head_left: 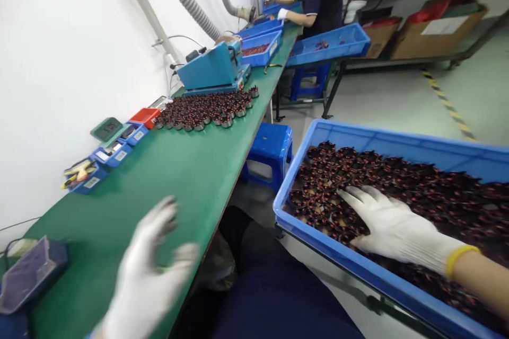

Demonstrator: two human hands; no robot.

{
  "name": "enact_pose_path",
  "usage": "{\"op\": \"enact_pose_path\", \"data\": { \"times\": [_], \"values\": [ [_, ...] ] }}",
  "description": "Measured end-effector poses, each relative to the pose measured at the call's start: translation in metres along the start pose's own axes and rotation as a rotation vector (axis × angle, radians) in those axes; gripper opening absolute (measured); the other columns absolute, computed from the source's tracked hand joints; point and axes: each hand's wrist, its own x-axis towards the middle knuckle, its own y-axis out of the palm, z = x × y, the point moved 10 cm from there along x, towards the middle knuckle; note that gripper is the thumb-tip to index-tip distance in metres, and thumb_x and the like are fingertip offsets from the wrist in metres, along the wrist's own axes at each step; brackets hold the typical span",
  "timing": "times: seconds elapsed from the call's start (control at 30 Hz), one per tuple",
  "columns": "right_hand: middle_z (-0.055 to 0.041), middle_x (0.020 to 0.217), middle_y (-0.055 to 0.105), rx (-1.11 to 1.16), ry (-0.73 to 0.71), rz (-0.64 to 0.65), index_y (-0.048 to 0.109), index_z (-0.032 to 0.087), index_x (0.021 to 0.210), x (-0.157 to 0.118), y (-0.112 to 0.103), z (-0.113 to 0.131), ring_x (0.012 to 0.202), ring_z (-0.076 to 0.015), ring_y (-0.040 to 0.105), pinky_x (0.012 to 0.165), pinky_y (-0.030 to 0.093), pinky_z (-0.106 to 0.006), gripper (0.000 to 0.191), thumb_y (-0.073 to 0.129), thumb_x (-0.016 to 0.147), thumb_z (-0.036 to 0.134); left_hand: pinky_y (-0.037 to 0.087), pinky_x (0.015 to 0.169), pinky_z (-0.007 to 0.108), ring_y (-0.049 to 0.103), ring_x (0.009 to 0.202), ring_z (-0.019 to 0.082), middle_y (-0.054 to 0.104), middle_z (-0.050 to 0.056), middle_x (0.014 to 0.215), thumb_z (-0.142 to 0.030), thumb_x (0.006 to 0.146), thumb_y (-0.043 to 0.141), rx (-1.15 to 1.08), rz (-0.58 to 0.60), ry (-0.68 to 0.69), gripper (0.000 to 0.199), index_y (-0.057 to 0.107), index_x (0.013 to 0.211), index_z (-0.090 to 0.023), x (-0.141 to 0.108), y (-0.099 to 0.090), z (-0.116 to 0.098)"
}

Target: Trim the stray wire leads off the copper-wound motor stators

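Observation:
My left hand (147,270), in a white glove and blurred, hovers above the green tabletop (167,169) with its thumb apart from its fingers and nothing between them. My right hand (389,222), gloved in white with a yellow cuff, reaches into a large blue crate (338,254) on my right. Its fingers are spread over densely packed motor stators (429,185), dark rings with copper windings. Whether the fingertips touch them I cannot tell. More of these stators (207,108) stand grouped on the tabletop, in front of a blue-green machine (210,69).
Small bins (113,153) line the wall side, beside a green digital display (107,130). A purple-grey tray (34,275) sits near left. A blue stool (268,151) stands between table and crate. Farther back, a gloved co-worker (318,0) works near blue trays (258,47).

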Motion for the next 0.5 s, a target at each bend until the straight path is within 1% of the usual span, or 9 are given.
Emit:
{"op": "enact_pose_path", "data": {
  "times": [0.07, 0.13, 0.17, 0.2, 0.27, 0.3, 0.37, 0.43, 0.5],
  "values": [
    [-0.0235, 0.151, 0.056, -0.044, -0.026, -0.040, 0.049, 0.012, 0.156, -0.003, -0.005, 0.008, 0.141, -0.0461, 0.046, 0.105, 0.049, -0.061, 0.092, 0.068, 0.072, 0.042, 0.061, 0.105, 0.042, 0.061, 0.137, 0.030, 0.055, 0.013, 0.155, -0.043, 0.094, 0.067, -0.097, 0.272, 0.242, 0.049, 0.057, 0.139, -0.026, 0.025, 0.089, -0.067],
    [-0.0235, 0.148, 0.059, -0.076, -0.028, -0.048, 0.050, 0.012, 0.155, -0.005, -0.010, 0.016, 0.136, -0.0450, 0.050, 0.099, 0.051, -0.059, 0.089, 0.067, 0.072, 0.041, 0.056, 0.113, 0.041, 0.058, 0.141, 0.030, 0.051, 0.012, 0.160, -0.044, 0.091, 0.070, -0.117, 0.567, 0.378, 0.056, 0.056, 0.142, -0.026, 0.036, 0.179, -0.121],
    [-0.0230, 0.147, 0.059, -0.086, -0.028, -0.041, 0.052, 0.013, 0.153, -0.005, -0.012, 0.020, 0.135, -0.0446, 0.051, 0.097, 0.051, -0.057, 0.088, 0.068, 0.071, 0.040, 0.055, 0.114, 0.042, 0.056, 0.142, 0.031, 0.047, 0.012, 0.163, -0.042, 0.091, 0.069, -0.078, 0.690, 0.408, 0.056, 0.055, 0.143, -0.025, 0.038, 0.218, -0.139],
    [-0.0223, 0.147, 0.059, -0.091, -0.028, -0.028, 0.054, 0.015, 0.152, -0.005, -0.013, 0.024, 0.134, -0.0445, 0.051, 0.096, 0.051, -0.057, 0.086, 0.069, 0.071, 0.041, 0.054, 0.115, 0.046, 0.052, 0.146, 0.034, 0.040, 0.014, 0.167, -0.038, 0.091, 0.069, 0.004, 0.787, 0.421, 0.059, 0.053, 0.146, -0.024, 0.040, 0.253, -0.149],
    [-0.0215, 0.148, 0.058, -0.090, -0.014, -0.006, 0.059, 0.018, 0.146, -0.005, -0.016, 0.030, 0.134, -0.0456, 0.050, 0.097, 0.049, -0.059, 0.081, 0.072, 0.070, 0.044, 0.054, 0.113, 0.051, 0.046, 0.149, 0.041, 0.029, 0.017, 0.173, -0.033, 0.086, 0.074, 0.203, 0.980, 0.419, 0.072, 0.047, 0.152, -0.023, 0.034, 0.307, -0.151],
    [-0.0214, 0.149, 0.057, -0.088, -0.005, 0.001, 0.062, 0.020, 0.143, -0.004, -0.018, 0.031, 0.135, -0.0462, 0.049, 0.098, 0.048, -0.061, 0.078, 0.073, 0.070, 0.046, 0.053, 0.113, 0.053, 0.044, 0.149, 0.044, 0.026, 0.018, 0.173, -0.035, 0.082, 0.078, 0.280, 1.063, 0.409, 0.083, 0.042, 0.156, -0.022, 0.029, 0.324, -0.147],
    [-0.0216, 0.150, 0.057, -0.086, 0.011, 0.014, 0.066, 0.021, 0.137, -0.004, -0.020, 0.035, 0.135, -0.0466, 0.049, 0.098, 0.046, -0.063, 0.075, 0.077, 0.069, 0.049, 0.052, 0.114, 0.054, 0.043, 0.149, 0.048, 0.021, 0.020, 0.174, -0.038, 0.076, 0.084, 0.380, 1.173, 0.392, 0.101, 0.033, 0.161, -0.022, 0.021, 0.343, -0.135],
    [-0.0219, 0.148, 0.058, -0.083, 0.023, 0.019, 0.068, 0.021, 0.134, -0.004, -0.021, 0.038, 0.133, -0.0458, 0.050, 0.098, 0.048, -0.060, 0.075, 0.082, 0.065, 0.048, 0.053, 0.112, 0.052, 0.046, 0.147, 0.046, 0.019, 0.021, 0.175, -0.040, 0.077, 0.084, 0.408, 1.216, 0.398, 0.106, 0.026, 0.164, -0.023, 0.017, 0.348, -0.127],
    [-0.0219, 0.148, 0.058, -0.082, 0.032, 0.019, 0.068, 0.020, 0.134, -0.005, -0.023, 0.042, 0.133, -0.0445, 0.052, 0.098, 0.050, -0.056, 0.076, 0.085, 0.064, 0.044, 0.055, 0.109, 0.050, 0.051, 0.143, 0.044, 0.019, 0.020, 0.175, -0.042, 0.082, 0.079, 0.399, 1.225, 0.431, 0.099, 0.027, 0.164, -0.025, 0.016, 0.347, -0.124]
  ]
}}
